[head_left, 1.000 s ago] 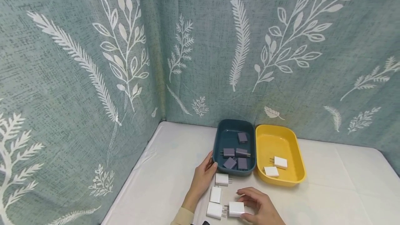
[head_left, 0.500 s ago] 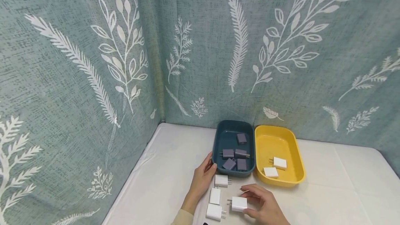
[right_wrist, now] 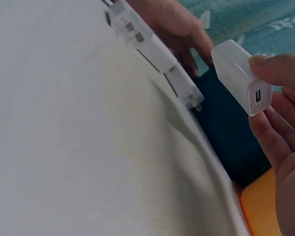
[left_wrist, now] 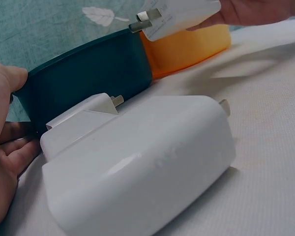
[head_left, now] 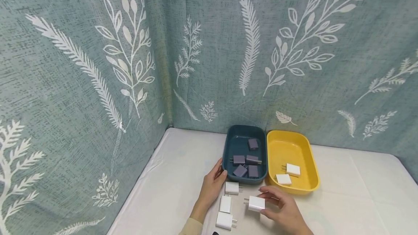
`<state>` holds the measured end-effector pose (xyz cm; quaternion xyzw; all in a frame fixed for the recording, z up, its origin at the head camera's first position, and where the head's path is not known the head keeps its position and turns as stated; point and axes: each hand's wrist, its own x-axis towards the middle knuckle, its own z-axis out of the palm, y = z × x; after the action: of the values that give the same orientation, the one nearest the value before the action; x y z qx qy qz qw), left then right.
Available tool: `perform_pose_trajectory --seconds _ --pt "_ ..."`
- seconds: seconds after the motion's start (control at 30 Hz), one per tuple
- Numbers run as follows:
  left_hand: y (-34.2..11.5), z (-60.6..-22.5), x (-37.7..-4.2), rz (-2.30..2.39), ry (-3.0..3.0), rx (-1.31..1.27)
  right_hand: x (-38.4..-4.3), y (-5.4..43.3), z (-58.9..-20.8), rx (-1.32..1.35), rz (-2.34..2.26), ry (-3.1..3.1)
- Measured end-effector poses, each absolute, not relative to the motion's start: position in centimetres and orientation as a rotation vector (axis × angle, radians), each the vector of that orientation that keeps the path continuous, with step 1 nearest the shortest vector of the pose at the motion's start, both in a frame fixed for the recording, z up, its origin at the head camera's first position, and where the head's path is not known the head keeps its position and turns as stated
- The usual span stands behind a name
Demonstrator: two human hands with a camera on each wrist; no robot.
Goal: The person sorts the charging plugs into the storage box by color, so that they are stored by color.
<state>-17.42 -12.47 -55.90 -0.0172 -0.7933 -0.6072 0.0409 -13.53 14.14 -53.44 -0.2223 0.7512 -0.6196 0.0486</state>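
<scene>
In the head view my right hand [head_left: 283,209] pinches a white USB charger plug [head_left: 256,203] between thumb and fingers, raised above the white tabletop. Its prongs point left, and its USB port [right_wrist: 258,96] shows in the right wrist view. My left hand [head_left: 211,187] holds the near left corner of the dark blue tray [head_left: 225,148], thumb at the rim and fingers along the side. Several dark purple charger plugs [head_left: 253,160] lie in that tray. Three more white chargers [head_left: 225,203] lie on the table between my hands, in a rough column in front of the tray.
A yellow tray [head_left: 310,162] stands against the blue tray's right side and has two white chargers [head_left: 292,169] in it. Behind the table hangs a blue-green curtain [head_left: 215,46] with white leaf prints. White cloth [head_left: 352,191] covers the tabletop.
My right hand has lifted the white charger and carried it right and away from me, apart from the others on the table. The left hand stays at the blue tray's corner.
</scene>
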Motion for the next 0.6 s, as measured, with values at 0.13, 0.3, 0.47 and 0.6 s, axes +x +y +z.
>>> perform_pose_trajectory --seconds 0.13,0.3,0.47,0.6 --pt "-12.5 -56.0 -17.4 -1.865 -2.441 -0.036 -13.6 14.2 -53.4 -0.703 -1.937 2.316" --pt "-12.6 -56.0 -17.3 -1.878 -2.439 -0.044 -13.7 14.2 -53.2 -0.777 -1.988 2.348" --pt "-12.8 -56.0 -17.2 -1.878 -2.445 -0.052 -13.7 14.1 -52.5 -0.725 -1.987 2.397" --pt "-12.9 -56.0 -17.2 -1.874 -2.436 -0.071 -13.8 14.1 -52.3 -0.742 -2.027 2.412"
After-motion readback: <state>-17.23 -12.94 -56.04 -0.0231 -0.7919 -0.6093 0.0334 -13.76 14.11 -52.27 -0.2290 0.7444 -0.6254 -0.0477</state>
